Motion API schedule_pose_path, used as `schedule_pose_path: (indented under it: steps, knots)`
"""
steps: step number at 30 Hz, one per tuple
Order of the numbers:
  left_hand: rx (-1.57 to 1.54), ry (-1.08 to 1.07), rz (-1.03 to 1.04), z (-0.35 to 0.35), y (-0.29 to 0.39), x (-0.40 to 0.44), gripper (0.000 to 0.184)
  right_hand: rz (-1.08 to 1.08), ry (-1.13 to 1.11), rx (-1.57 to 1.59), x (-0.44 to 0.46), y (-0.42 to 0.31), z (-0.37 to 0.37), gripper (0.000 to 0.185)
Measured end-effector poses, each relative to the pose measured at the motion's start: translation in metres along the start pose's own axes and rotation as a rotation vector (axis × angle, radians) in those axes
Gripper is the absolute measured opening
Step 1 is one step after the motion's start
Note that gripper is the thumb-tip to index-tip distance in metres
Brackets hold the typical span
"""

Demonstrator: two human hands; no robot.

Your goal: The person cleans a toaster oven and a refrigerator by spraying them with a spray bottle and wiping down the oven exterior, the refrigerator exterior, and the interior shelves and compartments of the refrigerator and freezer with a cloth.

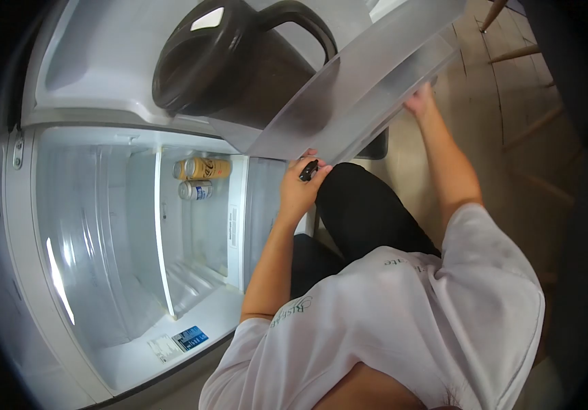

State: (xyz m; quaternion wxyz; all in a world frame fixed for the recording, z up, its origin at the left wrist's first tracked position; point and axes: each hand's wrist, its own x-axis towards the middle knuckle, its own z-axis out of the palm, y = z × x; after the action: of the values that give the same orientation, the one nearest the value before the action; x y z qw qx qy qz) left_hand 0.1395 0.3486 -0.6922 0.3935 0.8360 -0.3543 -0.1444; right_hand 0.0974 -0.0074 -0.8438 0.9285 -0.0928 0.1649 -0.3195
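Observation:
A long translucent plastic bin point(366, 89) slants across the upper middle, in front of the fridge door. My left hand point(301, 179) is closed on its lower left end, and a small black object point(309, 170) shows at the fingers. My right hand point(420, 100) is at the bin's edge farther right, its fingers partly hidden and wrapped round that edge. A dark brown pitcher point(239, 68) with a loop handle lies behind the bin, seen partly through the plastic.
The open fridge point(137, 355) fills the left side, with yellow cans point(208, 168) and a silver can point(196, 190) inside. A blue and white label point(190, 337) sits near its front edge. Wooden chair legs point(514, 54) stand on the floor point(475, 89) at upper right.

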Motion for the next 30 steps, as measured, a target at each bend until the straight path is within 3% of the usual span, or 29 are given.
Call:
schedule_pose_path:
  steps: [5, 11, 16, 21, 26, 28, 29, 30]
  knots:
    - [0.031, -0.011, 0.014, -0.001, 0.003, 0.004, 0.018, -0.159, 0.381, -0.685, 0.070, -0.003, -0.049, 0.041]
    - [-0.005, -0.041, -0.024, 0.000, 0.005, 0.006, 0.017, -0.199, 0.460, -1.074, 0.079, 0.024, -0.083, 0.041]
    - [-0.030, 0.004, -0.146, 0.004, 0.020, 0.003, 0.016, -0.164, 0.427, -1.181, 0.030, 0.125, -0.080, 0.040]
    - [-0.002, -0.006, -0.035, 0.005, 0.005, 0.004, 0.017, -0.055, 0.272, -1.209, -0.032, 0.243, -0.014, 0.040]
    - [0.016, -0.031, -0.057, -0.002, 0.015, 0.002, 0.017, -0.071, 0.267, -1.266, -0.036, 0.211, -0.036, 0.040]
    - [0.128, 0.040, 0.008, 0.003, -0.004, -0.004, 0.028, -0.093, 0.293, -1.303, -0.037, 0.185, -0.066, 0.039]
    - [0.027, -0.098, -0.099, -0.005, 0.014, -0.002, 0.036, -0.109, 0.301, -1.307, -0.038, 0.177, -0.075, 0.039]
    - [0.166, -0.057, -0.069, 0.001, -0.014, -0.003, 0.036, -0.128, 0.304, -1.304, -0.034, 0.173, -0.075, 0.039]
